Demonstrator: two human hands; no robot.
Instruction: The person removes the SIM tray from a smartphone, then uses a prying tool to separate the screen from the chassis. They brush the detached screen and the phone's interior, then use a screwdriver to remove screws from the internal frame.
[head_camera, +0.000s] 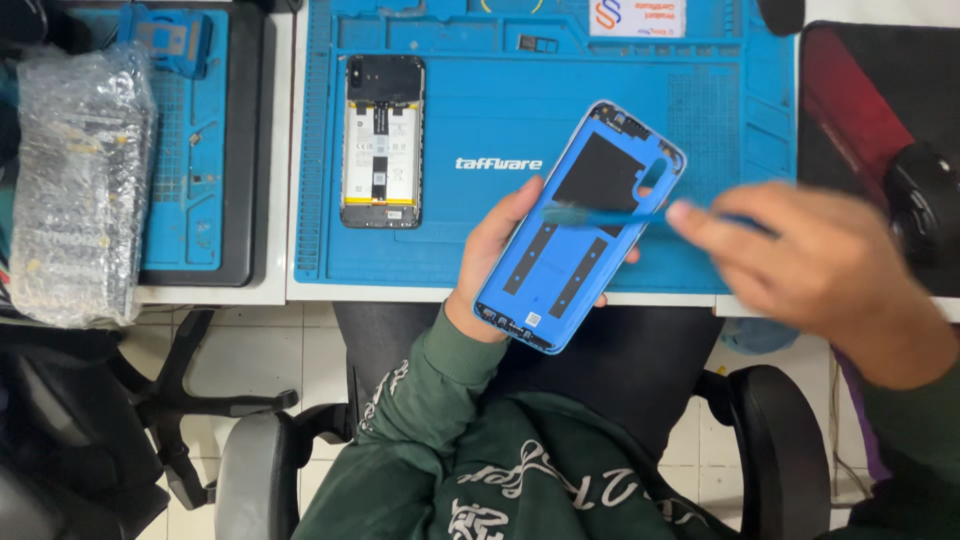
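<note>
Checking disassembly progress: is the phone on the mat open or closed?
Open. The phone lies with battery and boards exposed; its blue back cover is off, in the left hand.

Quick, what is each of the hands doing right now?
Left hand: closed around the blue phone back cover.
Right hand: closed on a blue brush.

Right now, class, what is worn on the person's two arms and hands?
Both hands are bare: no gloves. The left hand comes out of a dark green sleeve with a ribbed cuff and white lettering further up. The right hand ends in a matching dark green sleeve at the picture's edge.
</note>
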